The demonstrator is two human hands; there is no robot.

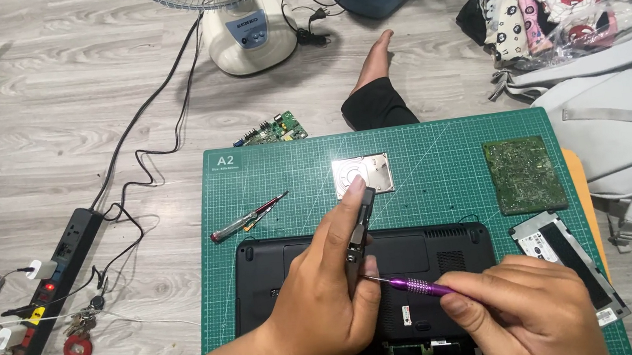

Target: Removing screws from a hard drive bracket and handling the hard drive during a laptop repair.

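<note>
Head view: left hand [328, 287] pinches a slim dark metal bracket [359, 228] upright above the black upturned laptop [264, 282]. Right hand [525, 308] grips a purple precision screwdriver [415, 285], shaft lying nearly level, tip pointing left, meeting the bracket's lower end.

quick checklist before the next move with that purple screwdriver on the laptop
1. Left hand grips the small dark part firmly: ok, thumb and fingers wrap it.
2. Right hand holds the purple screwdriver: ok.
3. Driver tip seated on the part: cannot tell, the tip meets the left fingers and is hidden.
4. Laptop lies flat, underside up, on the green cutting mat: ok.
5. Removed pieces set apart: ok, silver drive, green circuit board and cover panel lie clear of the hands.
6. Spare screwdriver within the mat: ok.
</note>
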